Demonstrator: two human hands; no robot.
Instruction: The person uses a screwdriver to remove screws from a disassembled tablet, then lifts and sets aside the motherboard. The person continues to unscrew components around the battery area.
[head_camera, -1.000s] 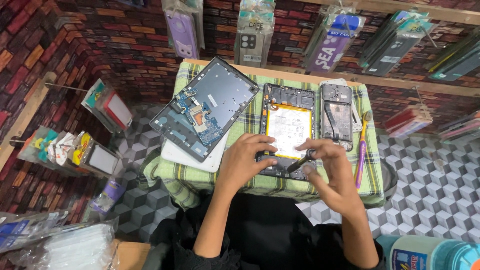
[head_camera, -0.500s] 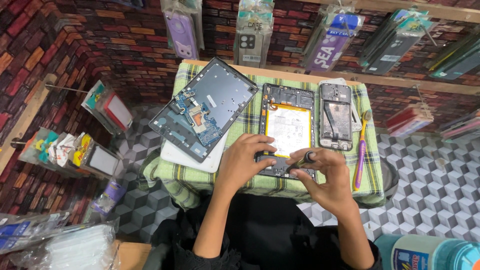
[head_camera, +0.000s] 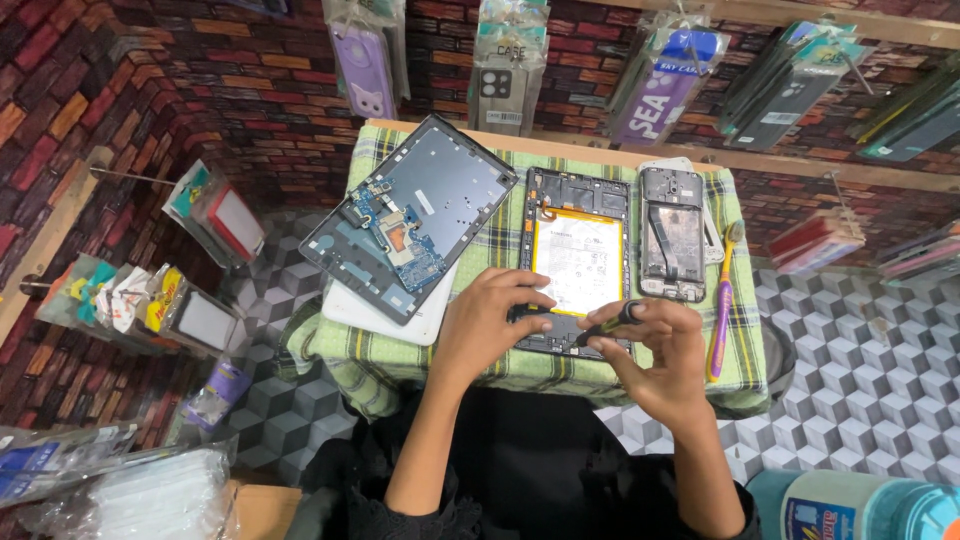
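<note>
Black screwdriver (head_camera: 608, 322) pinched in our right hand (head_camera: 655, 360) over the near edge of the opened tablet (head_camera: 577, 262) on the checked cloth (head_camera: 480, 370) | left hand (head_camera: 490, 320) curled, pressing the tablet's lower edge | risk – tip could slip toward the white battery (head_camera: 577, 262) | around – larger opened tablet (head_camera: 410, 215) left, opened phone (head_camera: 672, 232) and purple toothbrush (head_camera: 722, 300) right, crowding our elbow room
</note>
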